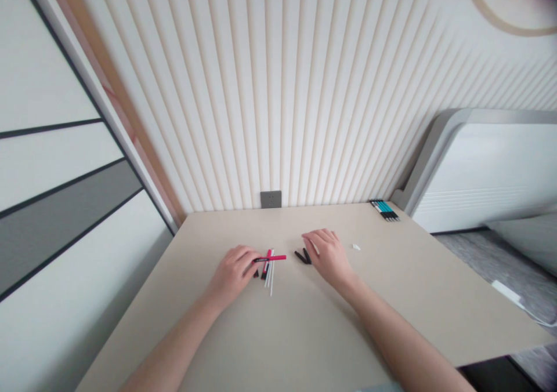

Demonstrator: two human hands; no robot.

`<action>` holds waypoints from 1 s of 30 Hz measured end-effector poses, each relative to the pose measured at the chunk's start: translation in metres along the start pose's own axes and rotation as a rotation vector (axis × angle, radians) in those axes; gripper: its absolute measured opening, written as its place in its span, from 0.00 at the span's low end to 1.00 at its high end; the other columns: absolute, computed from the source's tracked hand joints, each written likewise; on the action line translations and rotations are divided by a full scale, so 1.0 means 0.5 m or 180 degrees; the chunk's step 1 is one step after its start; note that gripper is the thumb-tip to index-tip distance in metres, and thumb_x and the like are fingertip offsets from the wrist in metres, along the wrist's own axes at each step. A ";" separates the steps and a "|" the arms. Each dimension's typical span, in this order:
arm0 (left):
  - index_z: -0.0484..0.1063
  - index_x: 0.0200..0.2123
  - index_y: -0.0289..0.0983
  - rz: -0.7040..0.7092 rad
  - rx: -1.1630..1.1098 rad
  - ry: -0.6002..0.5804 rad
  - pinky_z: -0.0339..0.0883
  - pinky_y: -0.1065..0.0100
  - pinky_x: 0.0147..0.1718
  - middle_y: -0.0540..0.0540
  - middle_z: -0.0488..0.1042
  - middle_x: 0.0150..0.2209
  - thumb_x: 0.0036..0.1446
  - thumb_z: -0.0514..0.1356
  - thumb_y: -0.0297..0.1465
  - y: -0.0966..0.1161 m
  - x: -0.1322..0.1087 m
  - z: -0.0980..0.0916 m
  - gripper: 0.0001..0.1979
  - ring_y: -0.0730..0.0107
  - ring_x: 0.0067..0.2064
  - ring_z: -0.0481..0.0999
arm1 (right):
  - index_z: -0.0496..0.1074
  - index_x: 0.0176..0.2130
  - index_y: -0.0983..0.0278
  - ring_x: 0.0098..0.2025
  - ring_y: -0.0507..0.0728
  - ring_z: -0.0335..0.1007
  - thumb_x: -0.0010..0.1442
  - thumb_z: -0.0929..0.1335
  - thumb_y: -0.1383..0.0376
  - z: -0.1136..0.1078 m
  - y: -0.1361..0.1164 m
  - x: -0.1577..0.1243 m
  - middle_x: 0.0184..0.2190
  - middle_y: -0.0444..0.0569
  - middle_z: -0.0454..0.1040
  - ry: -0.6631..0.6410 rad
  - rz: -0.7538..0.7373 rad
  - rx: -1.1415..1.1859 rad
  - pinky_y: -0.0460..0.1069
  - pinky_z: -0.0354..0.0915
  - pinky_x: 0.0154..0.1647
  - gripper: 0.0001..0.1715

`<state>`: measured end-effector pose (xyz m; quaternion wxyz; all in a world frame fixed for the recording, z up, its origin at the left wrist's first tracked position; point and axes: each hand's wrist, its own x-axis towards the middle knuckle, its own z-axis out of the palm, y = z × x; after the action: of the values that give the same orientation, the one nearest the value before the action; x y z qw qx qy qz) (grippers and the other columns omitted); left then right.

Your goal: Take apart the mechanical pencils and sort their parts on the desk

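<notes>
Standing here, I can see the left hand (235, 276) hiding one end of the red pen barrel (277, 258), the right hand (328, 257) partly covering the black pen parts (303, 256), while the white scrap (356, 247) and the far bundle of pens (384, 209) are too small to make out, and the ring on the wall (509, 18) runs off the top edge.

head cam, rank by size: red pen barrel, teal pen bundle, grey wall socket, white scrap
1. Red pen barrel and teal pen bundle: alike in length, and the barrel is nearer the camera, so unranked
2. Grey wall socket
3. White scrap
</notes>
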<state>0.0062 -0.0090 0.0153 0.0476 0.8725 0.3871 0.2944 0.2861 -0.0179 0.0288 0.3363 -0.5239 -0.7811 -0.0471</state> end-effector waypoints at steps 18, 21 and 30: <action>0.73 0.42 0.40 0.0016 -0.0059 0.0093 0.66 0.63 0.44 0.46 0.72 0.39 0.64 0.55 0.31 0.000 0.002 0.000 0.07 0.65 0.42 0.72 | 0.78 0.34 0.61 0.40 0.61 0.75 0.56 0.66 0.63 -0.058 0.197 -0.002 0.35 0.54 0.79 -0.1642 0.2161 -0.0750 0.51 0.62 0.36 0.11; 0.72 0.42 0.40 0.0023 -0.0073 0.0099 0.66 0.63 0.44 0.46 0.72 0.39 0.65 0.55 0.31 -0.001 0.002 0.001 0.07 0.65 0.42 0.72 | 0.78 0.35 0.61 0.41 0.62 0.75 0.55 0.67 0.61 -0.058 0.196 -0.002 0.36 0.54 0.79 -0.1732 0.2185 -0.0731 0.51 0.63 0.37 0.11; 0.73 0.43 0.41 0.0067 -0.0065 0.0206 0.66 0.63 0.44 0.47 0.74 0.39 0.65 0.55 0.32 -0.012 -0.001 0.010 0.07 0.65 0.42 0.73 | 0.77 0.34 0.62 0.40 0.62 0.75 0.54 0.68 0.63 -0.042 0.177 -0.008 0.35 0.55 0.78 -0.1836 0.2108 -0.0804 0.52 0.63 0.38 0.09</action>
<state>0.0049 -0.0045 0.0090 0.0408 0.8660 0.3762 0.3270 0.3723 0.0098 0.0178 0.0355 -0.7741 -0.6213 0.1158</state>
